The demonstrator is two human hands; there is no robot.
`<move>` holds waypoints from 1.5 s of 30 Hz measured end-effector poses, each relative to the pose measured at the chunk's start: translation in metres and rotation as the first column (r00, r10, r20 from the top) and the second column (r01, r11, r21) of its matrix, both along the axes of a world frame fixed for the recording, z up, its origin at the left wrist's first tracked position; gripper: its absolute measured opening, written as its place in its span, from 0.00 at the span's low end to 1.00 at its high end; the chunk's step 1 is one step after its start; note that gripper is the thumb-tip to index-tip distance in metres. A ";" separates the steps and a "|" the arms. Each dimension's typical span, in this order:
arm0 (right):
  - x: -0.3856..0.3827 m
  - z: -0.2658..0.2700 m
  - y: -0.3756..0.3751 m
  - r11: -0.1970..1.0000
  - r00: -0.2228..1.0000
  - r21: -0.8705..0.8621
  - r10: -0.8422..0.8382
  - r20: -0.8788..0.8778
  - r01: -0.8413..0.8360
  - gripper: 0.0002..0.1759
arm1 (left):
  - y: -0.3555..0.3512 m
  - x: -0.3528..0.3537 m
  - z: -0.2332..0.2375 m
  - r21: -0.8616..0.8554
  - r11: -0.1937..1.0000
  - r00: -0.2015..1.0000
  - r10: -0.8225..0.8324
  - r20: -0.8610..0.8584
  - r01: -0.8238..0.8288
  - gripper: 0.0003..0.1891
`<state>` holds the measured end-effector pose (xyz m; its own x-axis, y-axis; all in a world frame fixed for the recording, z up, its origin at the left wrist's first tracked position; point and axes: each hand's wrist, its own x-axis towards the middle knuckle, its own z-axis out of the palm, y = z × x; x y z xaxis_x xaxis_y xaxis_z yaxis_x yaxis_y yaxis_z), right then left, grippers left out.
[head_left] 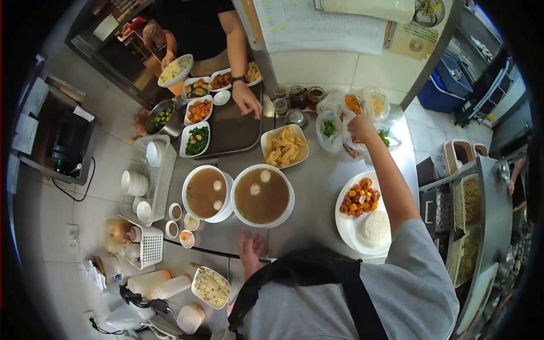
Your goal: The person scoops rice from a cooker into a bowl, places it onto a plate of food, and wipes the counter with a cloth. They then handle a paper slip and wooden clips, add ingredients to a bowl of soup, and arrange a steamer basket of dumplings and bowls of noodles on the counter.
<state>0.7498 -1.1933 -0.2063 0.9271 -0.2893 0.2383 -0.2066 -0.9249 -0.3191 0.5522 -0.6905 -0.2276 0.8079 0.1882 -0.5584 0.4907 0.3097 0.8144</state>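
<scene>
My right arm stretches across the counter, and my right hand [361, 127] is among several clear plastic bags of toppings; its fingertips are hidden there. Around it are a bag of chopped green herbs [328, 129], a bag of orange bits [353, 103] and a bag of pale flakes [376, 105]. Below that forearm lies a white plate [347, 229] with a rice mound [375, 226] and glazed orange chunks [360, 198]. My left hand [251, 252] hovers or rests by the counter's near edge, fingers apart and holding nothing, just below two bowls of broth with white balls [261, 195] [206, 192].
Across the counter, a co-worker's hand holds a dish of pale food [175, 71]; their other hand [246, 101] is over a brown tray [238, 133] with several side dishes. A dish of fried crisps [285, 147] sits mid-counter. White baskets [161, 170] stand left.
</scene>
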 end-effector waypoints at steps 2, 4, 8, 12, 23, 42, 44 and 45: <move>0.015 -0.003 -0.027 0.999 0.998 0.020 -0.046 0.035 0.045 0.07 | -0.004 -0.004 0.015 0.028 1.000 0.997 0.008 0.074 -0.010 0.22; 0.024 0.009 -0.034 0.996 0.991 0.032 -0.086 0.101 0.083 0.07 | -0.006 -0.014 0.020 0.072 0.997 0.990 0.004 0.138 -0.014 0.20; 0.086 -0.041 -0.073 0.828 1.000 -0.561 0.008 -0.005 -0.009 0.13 | -0.002 -0.042 0.013 0.146 0.989 0.976 -0.060 0.208 0.030 0.17; 0.143 -0.111 -0.116 0.790 0.987 -0.603 0.016 -0.162 -0.112 0.18 | -0.002 -0.063 0.000 0.276 0.960 0.964 -0.030 0.264 -0.045 0.16; 0.127 -0.061 -0.079 0.932 0.991 -0.339 0.100 -0.092 -0.125 0.06 | -0.028 -0.118 0.022 0.400 0.909 0.947 -0.018 0.321 -0.118 0.21; 0.052 0.055 -0.132 0.183 0.971 0.956 0.107 0.212 -0.229 0.20 | -0.036 -0.158 0.016 0.459 0.832 0.883 0.073 0.464 -0.310 0.17; 0.003 0.098 -0.104 0.222 0.970 0.948 0.143 0.198 -0.226 0.19 | -0.032 -0.156 0.017 0.455 0.843 0.873 0.033 0.486 -0.286 0.17; -0.018 0.112 -0.094 0.243 0.966 0.942 0.168 0.194 -0.232 0.19 | -0.030 -0.157 0.015 0.432 0.858 0.870 0.032 0.493 -0.277 0.17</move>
